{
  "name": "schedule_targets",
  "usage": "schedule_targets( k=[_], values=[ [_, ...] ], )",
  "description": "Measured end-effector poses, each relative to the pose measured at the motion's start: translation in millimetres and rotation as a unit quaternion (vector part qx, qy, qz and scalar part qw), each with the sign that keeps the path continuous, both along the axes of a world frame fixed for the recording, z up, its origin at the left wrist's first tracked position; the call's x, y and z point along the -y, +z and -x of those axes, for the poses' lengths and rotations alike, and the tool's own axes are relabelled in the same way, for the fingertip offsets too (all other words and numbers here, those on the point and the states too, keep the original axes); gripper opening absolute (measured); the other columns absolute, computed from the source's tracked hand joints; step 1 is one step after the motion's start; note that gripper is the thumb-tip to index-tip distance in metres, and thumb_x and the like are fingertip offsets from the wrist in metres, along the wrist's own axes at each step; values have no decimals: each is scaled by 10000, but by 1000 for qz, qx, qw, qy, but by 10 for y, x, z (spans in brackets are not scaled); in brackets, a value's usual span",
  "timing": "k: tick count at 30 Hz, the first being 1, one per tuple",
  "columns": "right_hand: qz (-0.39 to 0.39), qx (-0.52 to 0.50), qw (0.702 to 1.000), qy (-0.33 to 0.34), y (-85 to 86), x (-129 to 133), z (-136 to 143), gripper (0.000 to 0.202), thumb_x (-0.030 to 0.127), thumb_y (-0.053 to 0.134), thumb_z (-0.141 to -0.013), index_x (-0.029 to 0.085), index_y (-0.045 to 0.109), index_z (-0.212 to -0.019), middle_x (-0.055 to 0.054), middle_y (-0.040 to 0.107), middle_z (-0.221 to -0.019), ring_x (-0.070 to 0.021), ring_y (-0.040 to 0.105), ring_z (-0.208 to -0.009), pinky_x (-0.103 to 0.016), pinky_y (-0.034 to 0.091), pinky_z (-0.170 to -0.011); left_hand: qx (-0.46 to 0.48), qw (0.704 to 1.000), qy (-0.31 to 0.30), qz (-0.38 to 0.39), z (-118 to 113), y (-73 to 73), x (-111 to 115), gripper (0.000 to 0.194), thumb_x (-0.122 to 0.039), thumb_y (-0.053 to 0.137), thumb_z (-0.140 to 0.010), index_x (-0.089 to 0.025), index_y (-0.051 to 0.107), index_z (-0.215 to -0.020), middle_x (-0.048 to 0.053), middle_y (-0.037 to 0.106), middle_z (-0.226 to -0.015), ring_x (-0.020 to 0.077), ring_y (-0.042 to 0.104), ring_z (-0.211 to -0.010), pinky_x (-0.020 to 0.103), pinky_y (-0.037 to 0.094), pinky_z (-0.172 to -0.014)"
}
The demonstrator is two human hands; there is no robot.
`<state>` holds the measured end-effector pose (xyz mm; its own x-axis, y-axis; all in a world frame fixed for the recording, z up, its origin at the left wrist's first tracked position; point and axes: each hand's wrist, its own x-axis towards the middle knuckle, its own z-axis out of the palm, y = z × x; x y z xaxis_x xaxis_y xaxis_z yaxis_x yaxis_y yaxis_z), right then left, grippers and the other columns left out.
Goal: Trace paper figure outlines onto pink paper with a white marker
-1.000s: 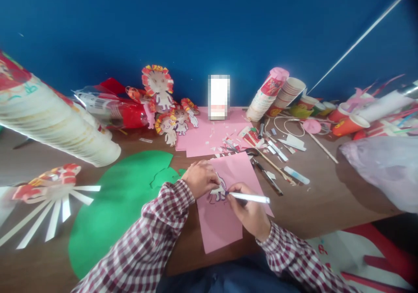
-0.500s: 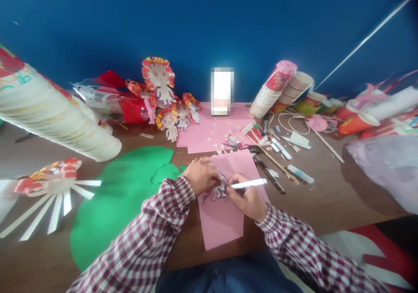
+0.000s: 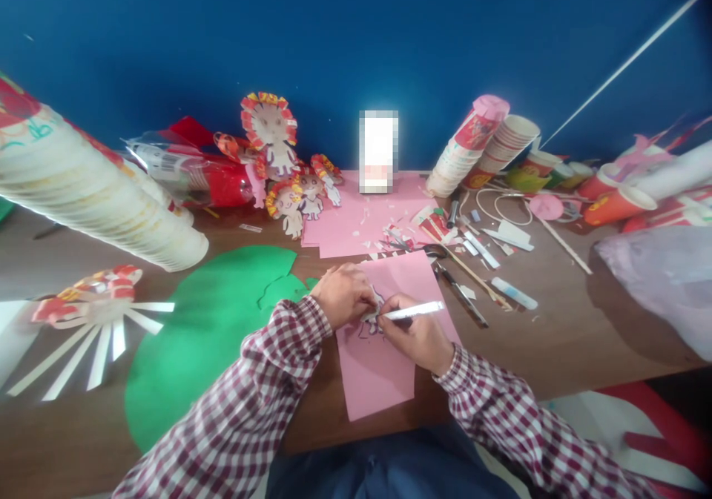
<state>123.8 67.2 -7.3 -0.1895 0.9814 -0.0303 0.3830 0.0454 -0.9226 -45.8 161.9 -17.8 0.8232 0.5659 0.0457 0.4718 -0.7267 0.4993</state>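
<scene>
A sheet of pink paper (image 3: 378,388) lies before me on the brown table. On it rests a small white paper cutout (image 3: 371,322) with dark lines, partly covered by my fingers. My left hand (image 3: 343,296) holds the cutout down from the upper left, its fingers bent and close together. My right hand (image 3: 420,343) pinches a white marker (image 3: 416,310), its tip end at the cutout's right side. The exact tip is hidden by the fingers. Dark drawn lines show on the pink paper around the cutout.
Green paper (image 3: 189,365) lies to the left, near a strip-legged paper craft (image 3: 100,314). Stacked paper cups (image 3: 100,195) lean at left, more cups (image 3: 467,150) at back right. Paper lion figures (image 3: 272,132) stand at the back. Scissors (image 3: 437,250), a craft knife (image 3: 461,296) and scraps lie beyond.
The marker and my right hand have shifted slightly left over the cutout. My left hand stays in place on it. The whole view has moved a little.
</scene>
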Motion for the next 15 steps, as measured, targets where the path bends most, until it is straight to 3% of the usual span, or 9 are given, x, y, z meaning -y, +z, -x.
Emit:
schedule_targets(
  k=[15],
  values=[
    [-1, -4, 1000, -3, -36, 5, 21, 137, 298, 568, -834, 163, 588, -831, -18, 648, -696, -117, 581, -582, -212, 459, -530, -10, 1000, 10, 3, -6, 53, 11, 121, -360, 609, -789, -304, 715, -784, -14, 659, -823, 161, 512, -842, 304, 366, -795]
  ],
)
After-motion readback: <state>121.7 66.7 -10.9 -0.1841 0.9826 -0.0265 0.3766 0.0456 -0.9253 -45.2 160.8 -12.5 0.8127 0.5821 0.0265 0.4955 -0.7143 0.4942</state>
